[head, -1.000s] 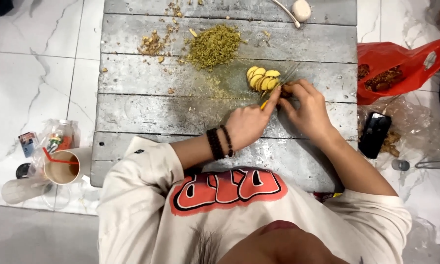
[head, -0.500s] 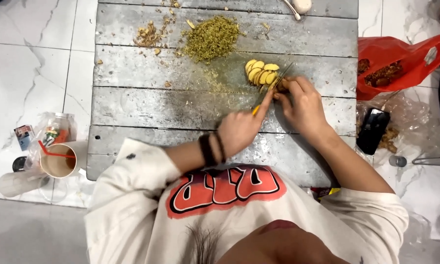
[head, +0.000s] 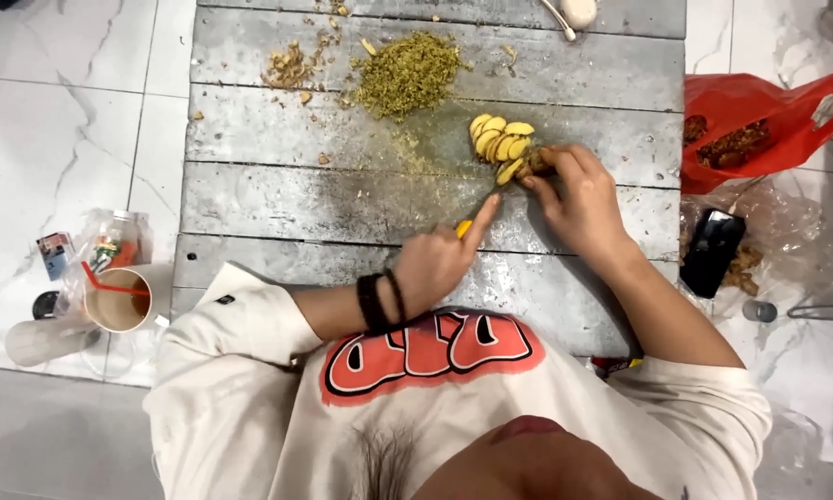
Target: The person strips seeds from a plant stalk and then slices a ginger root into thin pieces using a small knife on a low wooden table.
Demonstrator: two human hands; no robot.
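Keep your left hand [head: 439, 264] closed on the yellow-handled knife [head: 465, 227], forefinger along its back, while your right hand [head: 578, 199] pinches the ginger root [head: 538, 163] on the grey bench [head: 342, 199] (fingertips tucked back), beside about six yellow slices [head: 500, 143] and two piles of chopped bits [head: 407, 72].

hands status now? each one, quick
Left hand: closed on a yellow-handled knife, forefinger along its back.
Right hand: fingertips pinching the root piece beside the yellow slices.
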